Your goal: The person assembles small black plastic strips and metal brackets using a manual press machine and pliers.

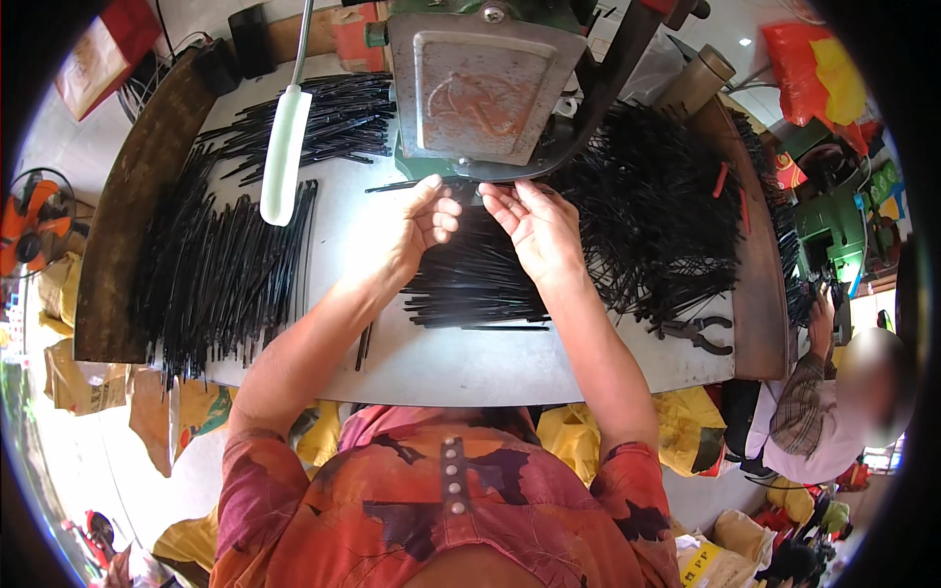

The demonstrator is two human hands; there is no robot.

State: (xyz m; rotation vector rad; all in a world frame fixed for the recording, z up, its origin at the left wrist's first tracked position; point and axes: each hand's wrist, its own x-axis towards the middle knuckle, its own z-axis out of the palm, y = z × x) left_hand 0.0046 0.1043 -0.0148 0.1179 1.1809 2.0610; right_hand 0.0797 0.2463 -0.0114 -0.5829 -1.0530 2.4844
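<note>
Both of my hands are raised under the head of a green machine (480, 98) with a worn grey metal plate on its front. My left hand (426, 223) pinches a thin black rod (390, 186), whose free end sticks out to the left of the fingers. My right hand (534, 223) is closed at the fingertips close by, just below the machine's lower edge. What those fingertips hold is too small to make out. Below and between the hands lies a bundle of similar black rods (475, 284) on the pale worktable (470, 367).
More black rods (230, 269) lie at the left, with a tangled heap (657, 216) at the right. Pliers (698, 334) rest near the right edge. A white handle (285, 162) hangs at the left. A co-worker's hand (821, 318) works at another green machine (833, 225).
</note>
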